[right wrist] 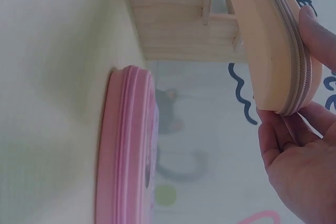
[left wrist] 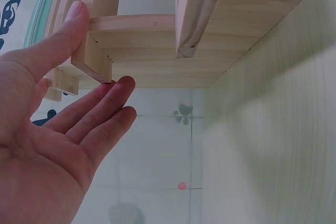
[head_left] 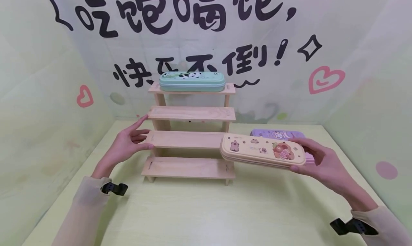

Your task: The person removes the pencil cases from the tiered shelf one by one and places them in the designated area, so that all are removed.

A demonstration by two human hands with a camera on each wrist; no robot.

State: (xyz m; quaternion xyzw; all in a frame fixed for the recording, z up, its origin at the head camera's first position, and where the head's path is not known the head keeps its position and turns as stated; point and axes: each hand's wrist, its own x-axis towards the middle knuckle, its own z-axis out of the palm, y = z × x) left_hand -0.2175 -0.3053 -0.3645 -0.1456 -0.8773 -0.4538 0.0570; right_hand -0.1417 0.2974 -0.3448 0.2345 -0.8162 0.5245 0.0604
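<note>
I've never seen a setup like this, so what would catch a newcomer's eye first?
Probably the cream pencil case, held at its right end by the fingers of the right hand, near the wooden stand's right side. Next, the mint-green panda case on the top shelf, with big black writing on the wall behind. A purple case lies on the table, partly hidden behind the cream one.

2 pale sleeves [head_left: 80, 210], 2 black wrist devices [head_left: 120, 189]
</note>
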